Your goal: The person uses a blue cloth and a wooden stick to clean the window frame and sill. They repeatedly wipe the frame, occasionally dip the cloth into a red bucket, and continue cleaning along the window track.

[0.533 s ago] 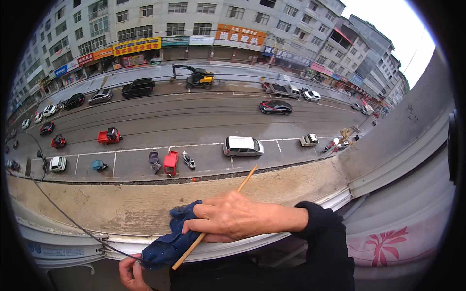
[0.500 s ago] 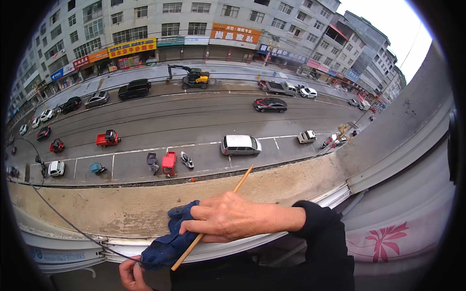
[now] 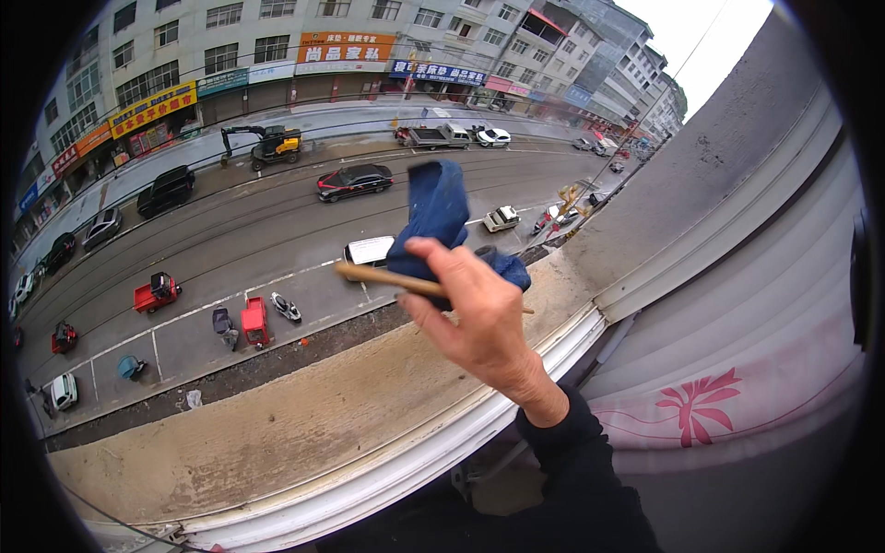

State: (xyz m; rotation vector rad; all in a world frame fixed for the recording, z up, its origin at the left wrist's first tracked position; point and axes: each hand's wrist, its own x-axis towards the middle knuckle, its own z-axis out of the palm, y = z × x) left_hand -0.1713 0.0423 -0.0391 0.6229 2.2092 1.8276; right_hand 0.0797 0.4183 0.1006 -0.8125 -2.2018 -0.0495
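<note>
My right hand (image 3: pixel 484 318) is raised above the concrete ledge, closed round a dark blue cloth (image 3: pixel 435 217) and a thin wooden stick (image 3: pixel 387 278). The cloth sticks up past the fingers, and another fold hangs out beside the knuckles. Across the palm side runs the stick, its blunt end pointing left and its other end showing just right of the hand. Only a pinkish sliver, apparently of my left hand (image 3: pixel 218 548), shows at the bottom edge beside the window track; its fingers are hidden.
Below me lies the outer concrete ledge (image 3: pixel 277 429), bordered by a white window track (image 3: pixel 369 479). A dark cable (image 3: pixel 120 513) crosses the lower left. A pale curtain with a pink flower (image 3: pixel 696 405) hangs at right. Beyond the ledge is a drop to a street with parked vehicles.
My right hand has lifted off the track and moved up and right with the cloth and stick. My left hand has nearly left the picture. The view has turned rightward.
</note>
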